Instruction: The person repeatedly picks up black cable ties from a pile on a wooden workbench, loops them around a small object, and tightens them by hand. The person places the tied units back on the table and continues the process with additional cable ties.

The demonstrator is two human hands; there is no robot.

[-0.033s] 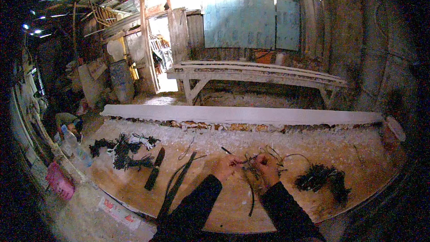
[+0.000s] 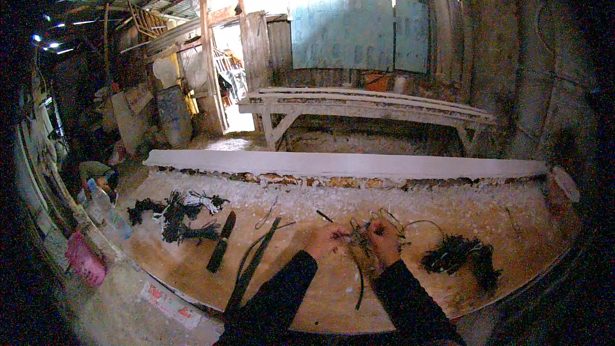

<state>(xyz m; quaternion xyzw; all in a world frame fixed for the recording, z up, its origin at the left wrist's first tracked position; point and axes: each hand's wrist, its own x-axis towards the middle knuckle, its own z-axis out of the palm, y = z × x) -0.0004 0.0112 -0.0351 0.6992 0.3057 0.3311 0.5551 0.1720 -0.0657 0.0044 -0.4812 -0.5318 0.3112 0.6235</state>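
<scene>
My left hand [image 2: 325,241] and my right hand [image 2: 384,243] are close together over the front middle of the wooden work table. Both are closed, with fingertips pinching a small tangle of thin dark cord [image 2: 360,238] between them. A dark strand [image 2: 360,288] hangs or lies below it toward the table's near edge. Beyond my right hand a thin loop of cord [image 2: 423,222] curves away. To the right lies a dark bundle of cut strands [image 2: 456,257]. Left of my left hand are a long dark strip [image 2: 256,261] and a knife-like dark blade with a handle [image 2: 221,243].
More dark and pale strand bundles [image 2: 179,218] lie at the table's left. A long white-topped beam [image 2: 346,163] runs along its far side. A plastic bottle [image 2: 102,202] and a pink bag [image 2: 85,258] are off the left edge. Behind stands a white bench [image 2: 359,107].
My fingers have shifted very slightly around the cord. Everything else lies as it did.
</scene>
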